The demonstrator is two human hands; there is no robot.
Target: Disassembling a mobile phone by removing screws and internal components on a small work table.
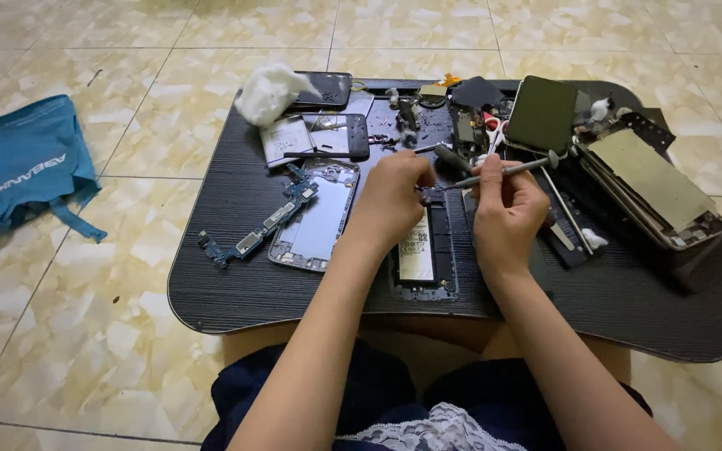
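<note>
Opened black phone body [424, 255] with white battery lies under both hands; left hand [394, 196] pinches its top edge, right hand [503, 209] grips a thin grey metal tool [503, 171].

We sit on the floor of a home: glossy beige marble-pattern tiles [60, 334], a low black worktop [236, 284] over our lap strewn with opened phones [315, 213] and circuit boards [252, 230], a blue cloth [18, 167] dropped beside us.

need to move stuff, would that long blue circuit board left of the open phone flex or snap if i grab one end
The circuit board looks thin and narrow, so probably light but apt to flex. It likely slides easily on the smooth table. Exposed parts suggest it is fragile.
</note>
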